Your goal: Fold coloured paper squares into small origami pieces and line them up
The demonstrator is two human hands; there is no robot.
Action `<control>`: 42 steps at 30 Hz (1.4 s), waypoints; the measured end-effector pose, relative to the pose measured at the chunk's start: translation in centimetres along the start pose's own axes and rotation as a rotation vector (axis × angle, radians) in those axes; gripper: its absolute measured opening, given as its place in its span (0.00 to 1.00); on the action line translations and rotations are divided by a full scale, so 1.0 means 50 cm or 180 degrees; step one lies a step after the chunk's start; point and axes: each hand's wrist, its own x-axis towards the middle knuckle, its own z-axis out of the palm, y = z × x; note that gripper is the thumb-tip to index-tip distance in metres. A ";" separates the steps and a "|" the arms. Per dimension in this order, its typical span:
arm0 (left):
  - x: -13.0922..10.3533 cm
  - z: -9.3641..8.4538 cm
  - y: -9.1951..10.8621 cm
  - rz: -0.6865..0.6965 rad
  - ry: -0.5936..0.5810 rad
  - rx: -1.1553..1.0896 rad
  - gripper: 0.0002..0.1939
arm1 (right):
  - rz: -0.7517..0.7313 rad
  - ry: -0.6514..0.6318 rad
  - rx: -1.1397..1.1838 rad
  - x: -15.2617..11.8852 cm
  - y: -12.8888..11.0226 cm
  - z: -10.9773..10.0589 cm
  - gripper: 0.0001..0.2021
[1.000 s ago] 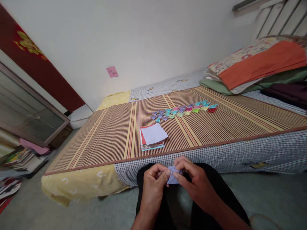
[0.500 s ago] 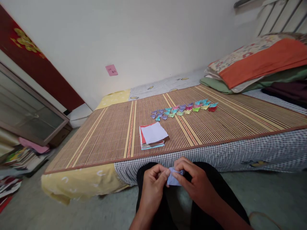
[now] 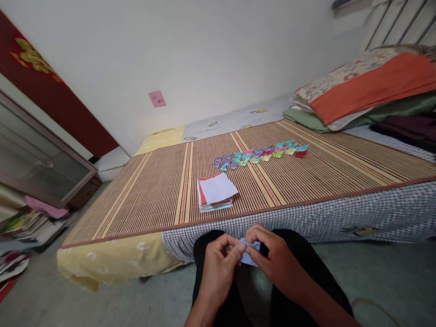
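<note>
Between my two hands, just above my knees, is a small folded piece of pale lilac paper (image 3: 248, 259). My left hand (image 3: 220, 263) pinches its left side with thumb and fingers. The upper right part is gripped by my right hand (image 3: 275, 254), its thumb lying across the front of the paper. Fingers cover much of the folds, so the exact shape is hidden. Beyond the hands, a stack of square paper sheets (image 3: 218, 188) lies near the mat's front edge, a whitish sheet on top of a red one. Rows of small folded paper pieces (image 3: 259, 156) in several colours stand behind it.
A striped bamboo mat (image 3: 153, 195) covers the bed, whose checked sheet (image 3: 374, 213) hangs over the front. Folded bedding (image 3: 368, 91) is piled at the right. At the left stand a glass-fronted cabinet (image 3: 44, 159) and a heap of books and papers (image 3: 30, 227) on the floor.
The lilac paper has tilted a little and shows less between the hands. My left thumb has moved slightly right over it. The stack and the folded pieces stay put.
</note>
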 end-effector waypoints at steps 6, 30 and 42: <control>-0.002 0.005 0.007 0.0032 0.0056 -0.0038 0.19 | 0.0501 0.0103 0.0243 0.002 0.003 0.000 0.05; -0.003 0.003 0.013 0.0088 0.0063 0.0074 0.21 | 0.0725 -0.0341 0.0499 -0.009 -0.011 -0.005 0.17; -0.002 -0.005 0.011 0.0218 -0.0233 0.0683 0.18 | 0.0567 -0.0254 0.0525 0.003 -0.012 -0.016 0.10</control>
